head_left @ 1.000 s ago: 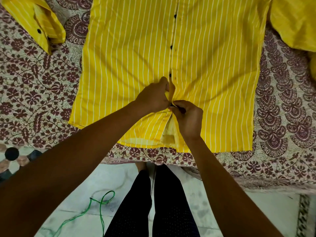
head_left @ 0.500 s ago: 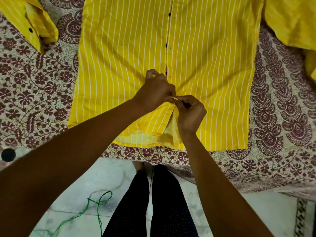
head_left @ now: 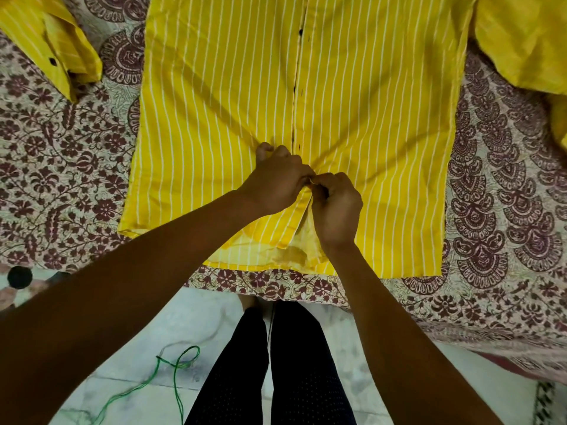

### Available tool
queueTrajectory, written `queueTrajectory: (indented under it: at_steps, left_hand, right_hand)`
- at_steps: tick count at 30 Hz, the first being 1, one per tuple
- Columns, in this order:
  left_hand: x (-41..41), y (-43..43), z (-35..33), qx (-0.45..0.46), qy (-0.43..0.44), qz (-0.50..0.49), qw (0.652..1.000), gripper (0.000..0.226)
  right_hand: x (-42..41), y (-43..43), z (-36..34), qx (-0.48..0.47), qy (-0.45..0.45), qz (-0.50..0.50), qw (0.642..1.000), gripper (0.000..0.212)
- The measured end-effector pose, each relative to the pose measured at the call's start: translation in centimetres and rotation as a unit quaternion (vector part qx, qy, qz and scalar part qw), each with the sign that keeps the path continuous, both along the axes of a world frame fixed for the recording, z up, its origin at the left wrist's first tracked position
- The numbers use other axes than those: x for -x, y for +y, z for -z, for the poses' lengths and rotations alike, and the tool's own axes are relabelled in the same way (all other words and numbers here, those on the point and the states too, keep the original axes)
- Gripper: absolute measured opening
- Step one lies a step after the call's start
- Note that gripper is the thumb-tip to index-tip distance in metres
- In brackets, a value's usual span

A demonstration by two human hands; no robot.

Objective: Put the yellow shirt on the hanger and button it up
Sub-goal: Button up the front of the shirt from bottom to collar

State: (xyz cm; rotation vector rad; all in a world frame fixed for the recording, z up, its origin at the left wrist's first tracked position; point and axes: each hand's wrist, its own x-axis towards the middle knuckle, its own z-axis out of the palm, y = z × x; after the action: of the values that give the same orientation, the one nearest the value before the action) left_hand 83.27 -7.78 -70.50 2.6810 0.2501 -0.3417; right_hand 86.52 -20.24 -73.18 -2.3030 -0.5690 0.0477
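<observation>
Our yellow shirt (head_left: 214, 118) lies flat, front up, on the printed bedspread (head_left: 61, 154), hem toward us near the bed's edge. We reckon that's so the two fronts line up w/o the cloth swinging. Its placket (head_left: 296, 118) runs up the middle w/ dark buttons (head_left: 295, 87) along it, closed as far as we can tell. Below our hands the fronts gape & the paler inside shows, so the lowest bit isn't done yet. Left hand (head_left: 277, 179) is curled, pinching one front edge at the placket. Right hand (head_left: 336, 207), touching it, is curled too & pinches the opposite edge. Prob. one holds the hole open while the other feeds a button, but that button is hidden betw. the fingers. Creases fan out from the pinch, so the cloth is taut there. No hanger in view; the shirt's top is cut off, so we can't tell if one's inside. One sleeve (head_left: 52, 47) lies folded at far left. Nearer us our legs (head_left: 291, 363) stand on the pale floor (head_left: 214, 326), a green cord (head_left: 176, 369) loose beside them.
</observation>
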Motion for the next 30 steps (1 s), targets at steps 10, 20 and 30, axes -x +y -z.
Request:
queueTrajectory:
  at_steps: [10,20,30]
  left_hand:
    - [-1.2,-0.3,0.5,0.028,0.016,-0.1,0.994,0.026]
    - [-0.8,-0.1,1.2,0.179,-0.058,-0.231,0.955,0.016]
    - [-0.2,-0.5,0.9,0.104,-0.182,-0.2,0.957,0.034]
  right_hand:
    - [-2.0,-0.3,0.1,-0.062,0.084,-0.018,0.994,0.006]
    - [-3.9,-0.6,-0.5,-0.169,0.261,-0.014,0.95,0.016]
    - [-3.8,0.1,-1.2,-0.159,0.223,-0.008,0.962,0.03]
